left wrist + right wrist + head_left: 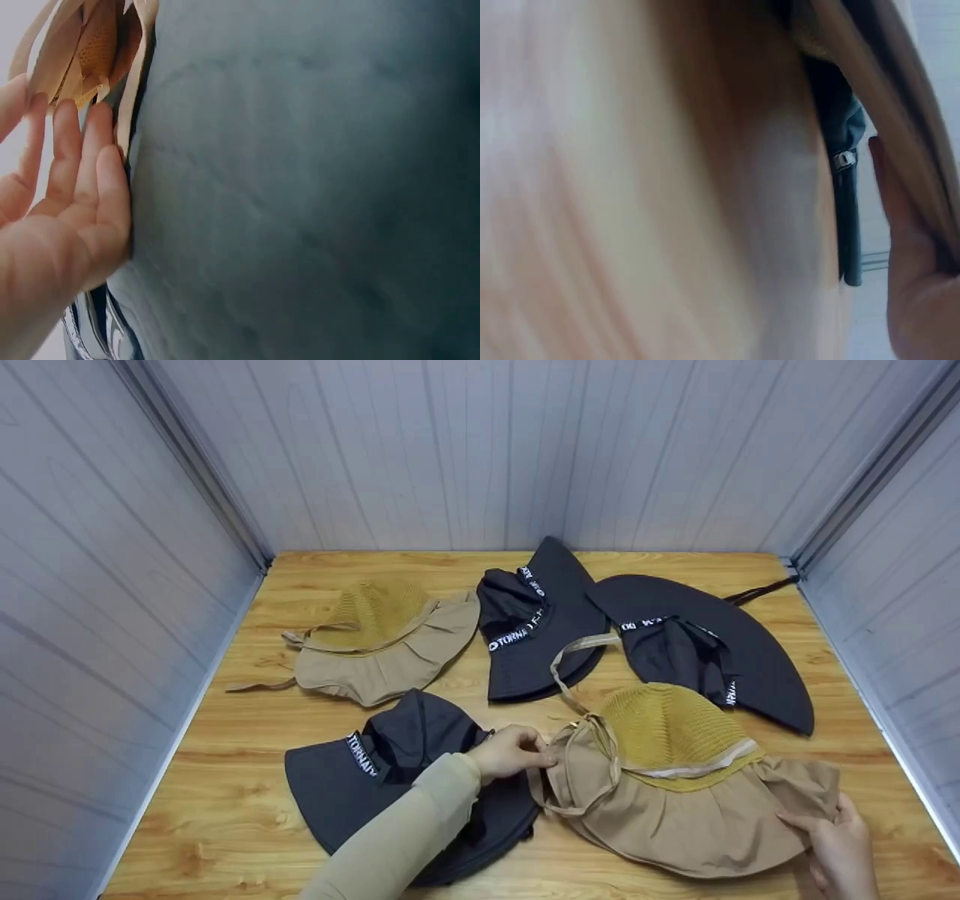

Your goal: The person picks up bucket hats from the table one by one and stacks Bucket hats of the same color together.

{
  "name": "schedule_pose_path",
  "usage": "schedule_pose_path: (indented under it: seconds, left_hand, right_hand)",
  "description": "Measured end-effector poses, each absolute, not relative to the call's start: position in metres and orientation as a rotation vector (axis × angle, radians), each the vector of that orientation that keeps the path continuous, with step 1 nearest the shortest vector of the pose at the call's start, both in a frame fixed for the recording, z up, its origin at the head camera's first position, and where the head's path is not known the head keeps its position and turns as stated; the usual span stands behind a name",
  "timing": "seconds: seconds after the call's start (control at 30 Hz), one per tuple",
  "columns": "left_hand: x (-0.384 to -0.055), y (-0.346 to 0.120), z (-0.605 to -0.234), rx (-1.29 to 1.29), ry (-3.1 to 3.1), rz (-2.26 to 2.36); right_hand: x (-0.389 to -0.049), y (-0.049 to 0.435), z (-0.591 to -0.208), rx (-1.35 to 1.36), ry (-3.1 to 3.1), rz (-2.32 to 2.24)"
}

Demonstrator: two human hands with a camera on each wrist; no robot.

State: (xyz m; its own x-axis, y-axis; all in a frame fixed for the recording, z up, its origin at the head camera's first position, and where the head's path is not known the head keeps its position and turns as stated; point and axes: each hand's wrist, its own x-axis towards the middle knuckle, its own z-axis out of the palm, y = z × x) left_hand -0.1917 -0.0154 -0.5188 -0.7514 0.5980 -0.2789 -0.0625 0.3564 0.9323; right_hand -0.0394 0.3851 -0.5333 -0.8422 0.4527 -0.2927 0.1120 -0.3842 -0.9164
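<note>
A sun hat with a mustard knitted crown and tan ruffled brim (697,825) lies at the front right. My left hand (510,751) pinches the left end of its brim between thumb and finger; the left wrist view shows that hand (71,180) at the brim edge. At the brim's right end my right hand (840,840) grips the cloth, thumb on top. A tan strap (574,810) loops over the brim's left side. Below my left forearm a black bucket hat (330,795) with a lettered band lies partly hidden.
Farther back on the wooden table (217,735) are another mustard and tan hat (375,660) at left, a black hat (570,607) in the middle and a black wide-brimmed hat (757,660) at right. White panel walls (450,457) enclose the back and sides.
</note>
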Motion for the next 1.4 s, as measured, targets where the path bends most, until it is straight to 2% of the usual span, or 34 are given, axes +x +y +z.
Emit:
schedule_pose_path:
  seconds: [0.13, 0.2, 0.37, 0.63, 0.83, 1.0, 1.23, 1.4]
  left_hand:
    - [-0.191, -0.012, -0.516, 0.550, 2.164, 1.272]
    - [-0.191, -0.011, -0.515, 0.573, 2.209, 1.216]
    - [-0.191, -0.009, -0.514, 0.572, 2.271, 1.124]
    - [-0.195, -0.004, -0.510, 0.537, 2.299, 0.999]
    - [-0.199, -0.002, -0.503, 0.510, 2.287, 0.907]
    - [-0.202, 0.000, -0.500, 0.520, 2.277, 0.854]
    - [-0.204, 0.001, -0.498, 0.543, 2.308, 0.802]
    - [-0.202, 0.004, -0.498, 0.542, 2.324, 0.798]
  right_hand:
    - [-0.043, 0.389, -0.538, -1.051, -1.834, 2.157]
    - [-0.045, 0.391, -0.540, -1.103, -2.093, 1.957]
    - [-0.048, 0.395, -0.541, -1.111, -2.612, 1.408]
    - [-0.054, 0.401, -0.532, -1.033, -2.949, 1.274]
    - [-0.057, 0.395, -0.522, -0.809, -3.083, 0.864]
    - [-0.057, 0.374, -0.509, -0.482, -2.973, 0.631]
    - [-0.081, 0.320, -0.485, 0.020, -2.815, 0.701]
    - [-0.101, 0.277, -0.477, 0.214, -2.900, 0.812]
